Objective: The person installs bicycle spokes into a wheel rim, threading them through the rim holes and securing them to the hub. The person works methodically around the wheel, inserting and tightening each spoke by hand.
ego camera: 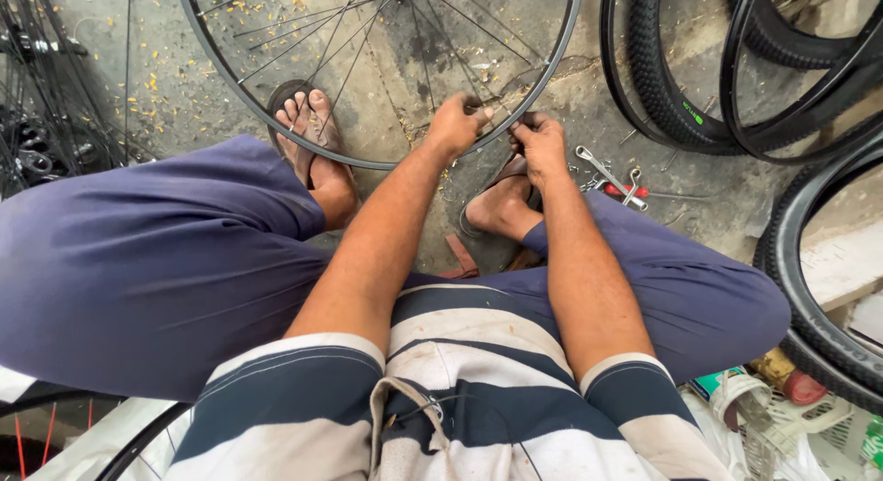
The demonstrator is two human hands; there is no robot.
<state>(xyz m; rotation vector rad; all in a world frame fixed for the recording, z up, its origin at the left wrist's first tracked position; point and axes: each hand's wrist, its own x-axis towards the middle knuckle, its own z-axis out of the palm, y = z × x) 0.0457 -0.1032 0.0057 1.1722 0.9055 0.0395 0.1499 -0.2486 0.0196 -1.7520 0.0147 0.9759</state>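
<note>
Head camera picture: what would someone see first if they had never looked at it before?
First, the big spoked bicycle wheel at the top, standing on the concrete floor. The left hand and right hand both pinch its rim near the bottom. Black tyres lie at the right, with spanners beside the right hand.

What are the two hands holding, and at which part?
Both hands grip the bicycle wheel at the near part of its rim: left hand and right hand side by side, where the spokes meet it.
</note>
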